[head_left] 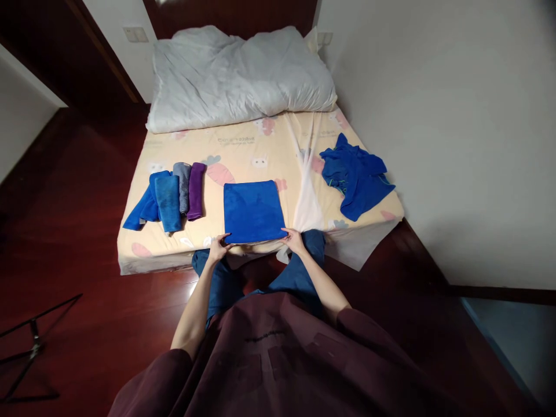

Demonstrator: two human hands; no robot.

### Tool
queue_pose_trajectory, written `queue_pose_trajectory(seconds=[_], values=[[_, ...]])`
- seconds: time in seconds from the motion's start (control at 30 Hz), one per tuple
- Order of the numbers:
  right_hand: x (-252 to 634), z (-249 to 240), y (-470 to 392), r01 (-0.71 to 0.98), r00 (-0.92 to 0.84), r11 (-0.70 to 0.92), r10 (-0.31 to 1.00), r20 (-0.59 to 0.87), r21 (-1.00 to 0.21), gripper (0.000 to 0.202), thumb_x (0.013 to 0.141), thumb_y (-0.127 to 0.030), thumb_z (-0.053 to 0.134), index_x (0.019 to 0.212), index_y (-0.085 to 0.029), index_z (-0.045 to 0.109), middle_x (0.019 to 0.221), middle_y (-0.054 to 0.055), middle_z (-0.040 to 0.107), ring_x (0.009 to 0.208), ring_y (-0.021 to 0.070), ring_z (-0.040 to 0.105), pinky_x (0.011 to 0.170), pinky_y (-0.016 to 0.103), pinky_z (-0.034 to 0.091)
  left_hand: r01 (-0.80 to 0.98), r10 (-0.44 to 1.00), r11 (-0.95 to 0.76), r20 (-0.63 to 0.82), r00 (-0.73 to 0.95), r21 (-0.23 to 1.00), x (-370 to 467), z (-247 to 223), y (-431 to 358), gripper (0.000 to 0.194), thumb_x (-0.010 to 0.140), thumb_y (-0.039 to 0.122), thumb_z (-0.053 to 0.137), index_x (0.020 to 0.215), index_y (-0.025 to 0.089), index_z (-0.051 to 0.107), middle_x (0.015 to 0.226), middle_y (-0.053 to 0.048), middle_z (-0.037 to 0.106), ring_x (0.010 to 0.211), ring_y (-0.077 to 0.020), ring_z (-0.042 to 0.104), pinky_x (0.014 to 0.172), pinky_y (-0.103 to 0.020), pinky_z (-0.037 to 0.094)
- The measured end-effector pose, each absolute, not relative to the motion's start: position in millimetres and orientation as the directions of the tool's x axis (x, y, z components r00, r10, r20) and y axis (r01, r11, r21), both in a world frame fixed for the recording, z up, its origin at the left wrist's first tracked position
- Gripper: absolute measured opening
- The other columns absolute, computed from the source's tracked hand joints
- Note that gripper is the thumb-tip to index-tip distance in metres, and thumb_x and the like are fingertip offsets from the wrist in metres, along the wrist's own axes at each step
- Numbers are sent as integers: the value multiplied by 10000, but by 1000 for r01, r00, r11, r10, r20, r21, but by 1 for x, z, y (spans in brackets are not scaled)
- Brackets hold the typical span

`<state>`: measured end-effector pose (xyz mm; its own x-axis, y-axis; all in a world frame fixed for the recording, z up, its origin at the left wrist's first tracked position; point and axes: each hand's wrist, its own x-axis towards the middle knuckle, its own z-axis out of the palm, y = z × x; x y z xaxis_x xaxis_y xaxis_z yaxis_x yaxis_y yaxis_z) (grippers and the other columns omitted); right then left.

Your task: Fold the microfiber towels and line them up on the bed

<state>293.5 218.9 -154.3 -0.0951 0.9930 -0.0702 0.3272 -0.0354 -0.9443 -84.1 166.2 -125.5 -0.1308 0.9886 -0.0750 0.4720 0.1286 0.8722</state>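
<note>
A blue cloth [253,211], folded into a flat near-square, lies on the bed [260,147] close to its front edge. My left hand [218,248] pinches the cloth's near left corner, and my right hand [293,239] pinches its near right corner. To the left are rolled cloths: a purple one [197,191], a grey one [182,186] and a lighter blue one [168,202], with another blue cloth [146,209] beside and partly behind the lighter blue roll. On the right side of the bed lies a crumpled heap of blue cloths [358,175].
A bulky white quilt [241,78] lies across the head of the bed. A wall [447,127] stands close on the right. Black metal stand legs [35,347] are on the dark red floor at the lower left.
</note>
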Motion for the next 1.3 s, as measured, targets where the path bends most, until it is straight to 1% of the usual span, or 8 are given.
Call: queue_pose_trajectory(seconds=[0.2,0.3,0.47,0.57,0.83,0.93,1.1,1.3], values=[[288,-153,221,530,5,58,997,71,-846,403,703,-186,571,1044,-175,786,987,85,736,743,198,644,777,354,586,603,989,73,22,-149,794,-85,-128,168,425,701,151,554,1064,172,774,903,-78,627,808,-221,618,866,-431,574],[287,-143,221,609,-6,93,994,113,-788,482,701,-139,530,1109,-187,782,1030,89,714,784,211,655,825,368,594,614,983,29,87,-159,789,-86,-127,172,372,750,145,526,1018,164,784,993,-118,607,923,-248,630,893,-443,572],[286,-132,228,615,-111,187,982,151,-766,698,641,-55,495,1280,-213,728,1328,91,652,1180,249,647,1067,396,532,657,988,-89,150,-38,749,-87,-122,180,340,773,130,529,968,212,795,1241,-121,661,1209,-288,569,1098,-507,469],[284,-137,237,524,-150,164,984,99,-836,663,616,-60,473,1196,-197,763,1238,89,724,1186,253,663,1100,443,515,622,994,-85,109,-1,779,-86,-122,185,367,760,147,511,974,224,799,1164,-82,739,1166,-274,616,1118,-516,453],[286,-163,250,162,-45,-140,988,-149,-977,556,595,-170,471,1058,-124,775,1164,131,747,974,260,751,818,424,655,517,990,-63,120,-76,854,-88,-137,191,275,809,247,537,902,216,795,1086,-98,768,1114,-267,677,1107,-481,467],[289,-163,250,169,-45,-144,987,-154,-975,521,614,-193,493,1045,-142,781,1180,122,740,843,230,758,732,374,654,507,989,-48,112,-96,861,-89,-140,191,252,837,290,562,914,207,787,1091,-102,768,1115,-265,675,1092,-463,477],[292,-154,248,228,-29,-148,987,-159,-962,416,727,-268,583,1076,-145,773,838,71,751,465,130,572,473,282,530,500,985,26,64,-162,866,-88,-139,189,269,848,341,587,975,190,769,1097,-101,769,1123,-267,661,1075,-432,485],[287,-148,259,218,13,-110,994,-110,-970,309,818,-471,691,877,-168,682,692,31,653,578,171,621,520,273,530,483,982,60,35,-185,873,-90,-138,196,275,853,386,589,933,173,742,1049,-115,750,1035,-256,672,980,-386,518]])
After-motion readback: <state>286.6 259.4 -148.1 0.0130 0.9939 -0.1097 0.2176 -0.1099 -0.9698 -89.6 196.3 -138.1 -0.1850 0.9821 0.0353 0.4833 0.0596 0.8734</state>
